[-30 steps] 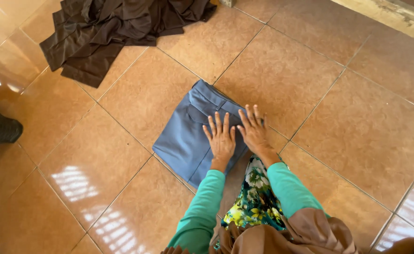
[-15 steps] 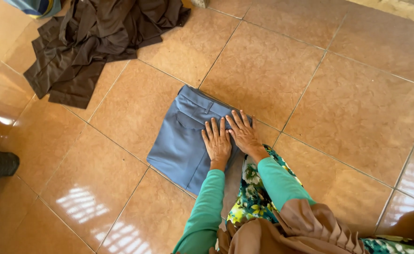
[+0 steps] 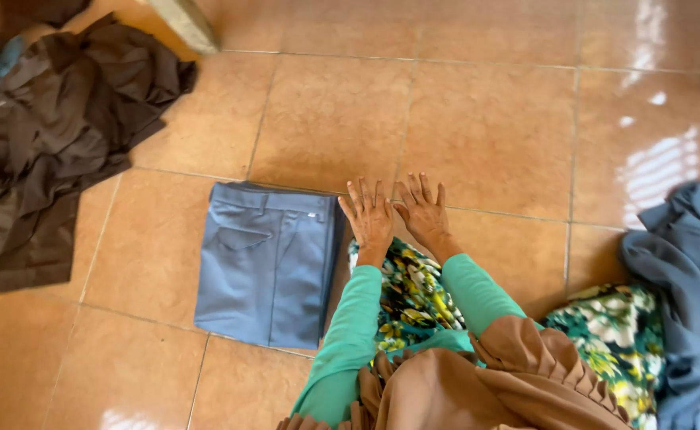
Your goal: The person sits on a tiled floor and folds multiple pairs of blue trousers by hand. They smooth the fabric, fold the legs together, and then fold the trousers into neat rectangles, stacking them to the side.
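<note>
Head view: nearest is a brown ruffled cloth [image 3: 485, 382] over a green flowered skirt [image 3: 413, 295], with two green sleeves reaching out from it. Beyond them both hands lie palm down with fingers spread flat, gripping nothing. The left hand [image 3: 370, 219] rests at the right edge of the folded trousers [image 3: 266, 259], its fingers [image 3: 358, 195] on the floor tiles just beside them; whether it touches the cloth I cannot tell. The right hand [image 3: 425, 211] lies flat on the floor [image 3: 493, 135], just beside the left. The blue-grey trousers lie folded in a neat rectangle on the floor, left of the hands, waistband at the far end. At the right edge sits a heap of blue cloth [image 3: 684, 287]. Far left, well apart, lies a crumpled dark brown garment [image 3: 55, 135].
</note>
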